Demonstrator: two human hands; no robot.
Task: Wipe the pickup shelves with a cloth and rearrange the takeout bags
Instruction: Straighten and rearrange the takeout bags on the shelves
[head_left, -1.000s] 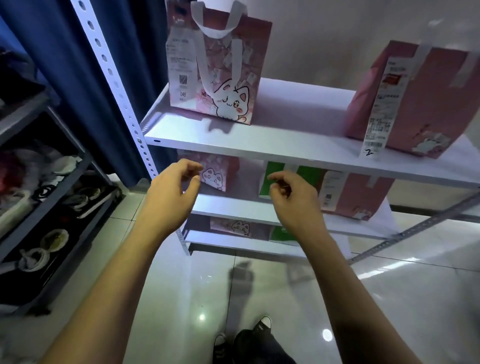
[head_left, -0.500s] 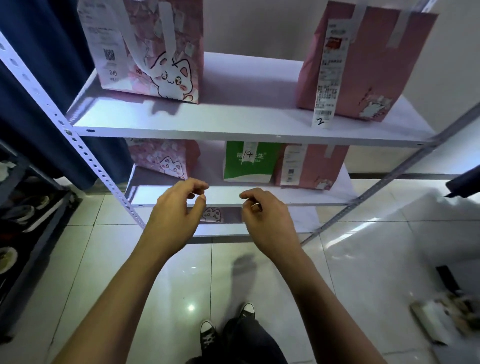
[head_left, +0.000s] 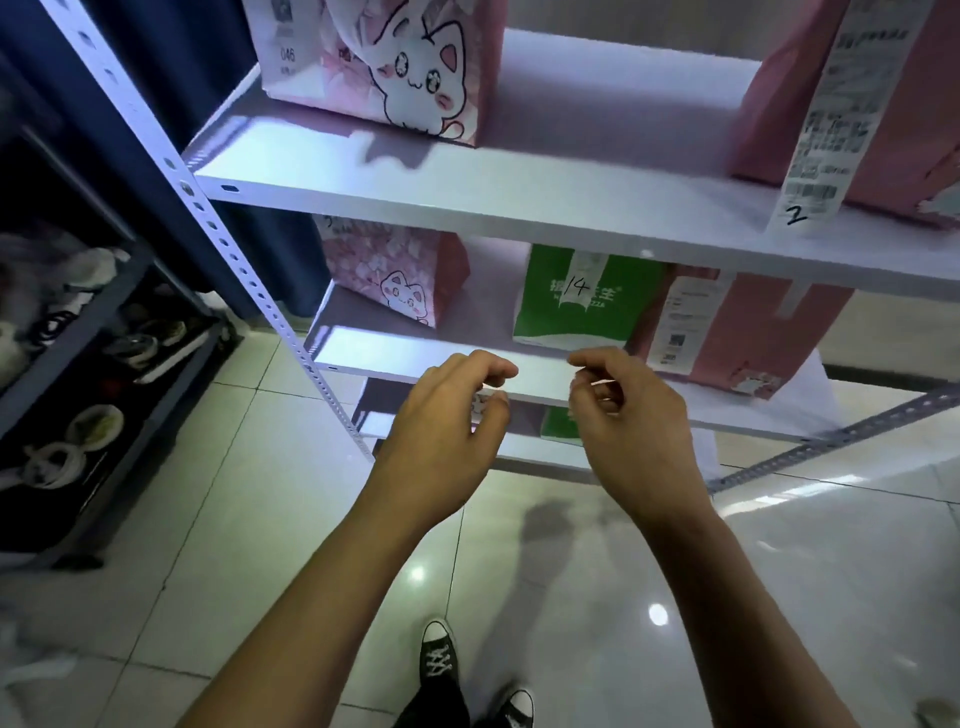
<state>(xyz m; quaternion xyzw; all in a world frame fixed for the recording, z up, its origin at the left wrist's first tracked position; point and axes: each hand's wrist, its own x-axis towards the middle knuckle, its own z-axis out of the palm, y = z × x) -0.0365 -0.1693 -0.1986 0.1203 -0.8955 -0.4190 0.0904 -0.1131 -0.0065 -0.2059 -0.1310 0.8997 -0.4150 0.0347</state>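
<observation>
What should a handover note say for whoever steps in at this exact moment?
Left hand: loosely curled, holding nothing, in front of the middle shelf edge.
Right hand: also loosely curled; whether its fingers pinch anything is unclear.
Bags: cat bag and pink bag with a receipt marked 2 on the top shelf; small cat bag, green bag marked 14 and another pink bag on the middle shelf; more bags partly hidden on the shelf below.
Done: cannot tell from this view.
Left: no cloth in sight; find one, wipe, rearrange bags.
</observation>
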